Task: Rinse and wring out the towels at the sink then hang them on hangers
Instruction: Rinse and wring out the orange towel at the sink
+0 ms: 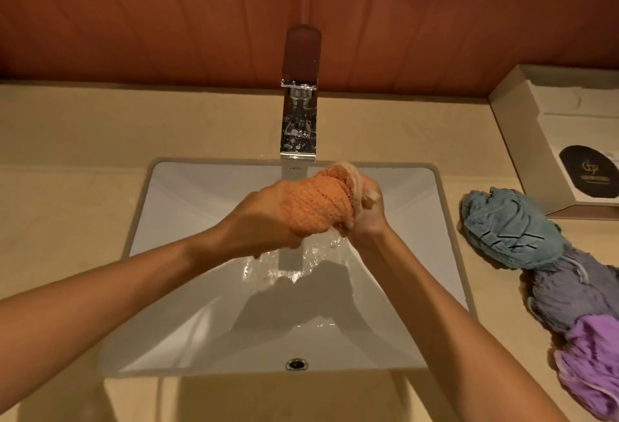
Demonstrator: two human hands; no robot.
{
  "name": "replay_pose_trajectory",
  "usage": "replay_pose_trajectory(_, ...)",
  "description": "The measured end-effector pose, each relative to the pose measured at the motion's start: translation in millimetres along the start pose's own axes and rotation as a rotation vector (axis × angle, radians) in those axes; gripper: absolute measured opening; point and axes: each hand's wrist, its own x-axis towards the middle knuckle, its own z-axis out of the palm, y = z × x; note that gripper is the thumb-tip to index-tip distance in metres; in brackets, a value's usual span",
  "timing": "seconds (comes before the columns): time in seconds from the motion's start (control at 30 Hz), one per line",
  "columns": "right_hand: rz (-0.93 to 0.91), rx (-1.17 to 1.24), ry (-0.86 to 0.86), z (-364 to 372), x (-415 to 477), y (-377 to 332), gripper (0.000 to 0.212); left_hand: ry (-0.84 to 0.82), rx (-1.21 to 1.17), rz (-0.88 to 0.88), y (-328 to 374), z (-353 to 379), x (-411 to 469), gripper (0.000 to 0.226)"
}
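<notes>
Left hand (264, 217), right hand (368, 217): towel (318, 203) crosswise

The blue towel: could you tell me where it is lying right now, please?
In the head view, the blue towel lies bunched on the counter right of the sink, touching the grey towel.
</notes>
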Motion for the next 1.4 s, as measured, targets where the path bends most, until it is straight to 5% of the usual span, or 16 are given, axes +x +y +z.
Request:
replay_pose_trajectory(0.1, 0.198, -0.056, 0.047, -2, -8, -3, 0.05, 0.074, 0.524, 0.17, 1, -5, 0, 0.059)
replay_pose_trajectory(0.17, 0.187, -0.144, 0.021, -1, -14, -6, 0.044, 0.045, 0.535, 0.24, 4, -7, -5, 0.07)
replay_pose_trajectory(0.27, 0.082, -0.378, -0.03, -2, -20, -12, 0.055, -0.069, 0.352, 0.196, 5, -9, -15, 0.056)
replay_pose_trajectory(0.37, -0.049, -0.611, -0.021, 5, -22, -17, 0.036, -0.096, 0.005, 0.074, 2, -4, -23, 0.037)
replay_pose_trajectory(0.57, -0.486, -0.692, -0.13, 13, -16, -24, 0.04, -0.105, -0.431, -0.03, 7, -1, -30, 0.033)
replay_pose_trajectory(0.83, -0.933, -0.882, -0.283, 18, -3, -37, 0.019, -0.061, -0.835, 0.002, 14, 16, -36, 0.032)
replay_pose_trajectory(1.0, -0.453, -0.279, -0.3, 22, -8, -40, 0.046, -0.062, -0.92, 0.052, 26, 20, -34, 0.026)
replay_pose_trajectory(1.13, -0.216, -0.048, -0.225, 22, -7, -29, 0.027, -0.061, -0.866, 0.042, 18, 19, -32, 0.024)
replay_pose_trajectory(1.27, -0.112, -0.269, -0.131, 7, -5, -17, 0.042, -0.109, -0.534, -0.019, 3, 12, -23, 0.048)
replay_pose_trajectory(1.4, -0.189, -0.623, -0.012, 11, -12, -17, 0.027, 0.019, -0.148, 0.091, -4, -10, -10, 0.057)
